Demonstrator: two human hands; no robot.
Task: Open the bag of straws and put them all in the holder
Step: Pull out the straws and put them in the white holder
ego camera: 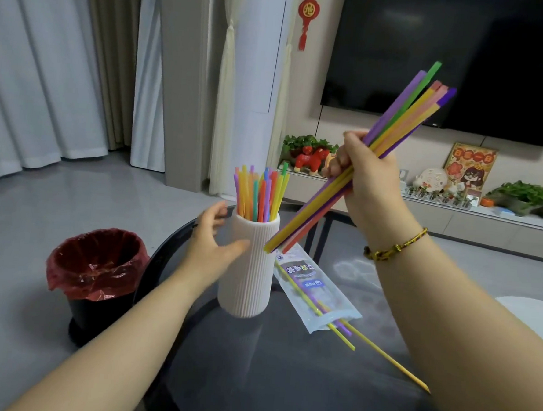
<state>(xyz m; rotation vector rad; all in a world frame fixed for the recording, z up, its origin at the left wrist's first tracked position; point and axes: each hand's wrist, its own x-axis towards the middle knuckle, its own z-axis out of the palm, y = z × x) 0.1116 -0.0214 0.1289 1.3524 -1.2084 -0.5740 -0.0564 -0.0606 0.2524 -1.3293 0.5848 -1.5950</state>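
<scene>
Nearest, on the glass table (269,380), at least 3 loose straws (342,332) lie half out of the mouth of the opened bag (309,287) — not yet collected. The bag lies flat, just right of the holder (249,267). The holder stands upright, already crowded with standing straws (258,191). The left hand (212,240) sits beside its upper wall with relaxed, spread fingers; contact cannot be confirmed. Beyond, the right hand (364,176) has its fingers curled round a tilted bundle (406,112) at mid-length. The bundle's lower ends appear just right of the holder, below rim level.

Assessment: the step in hand is loading this bundle. The holder is tall and likely to tip, so the left hand should steady it first. The bundle should then be raised upright over the opening and lowered into a gap — not dropped. 1 further pick-up should clear the bag.
</scene>
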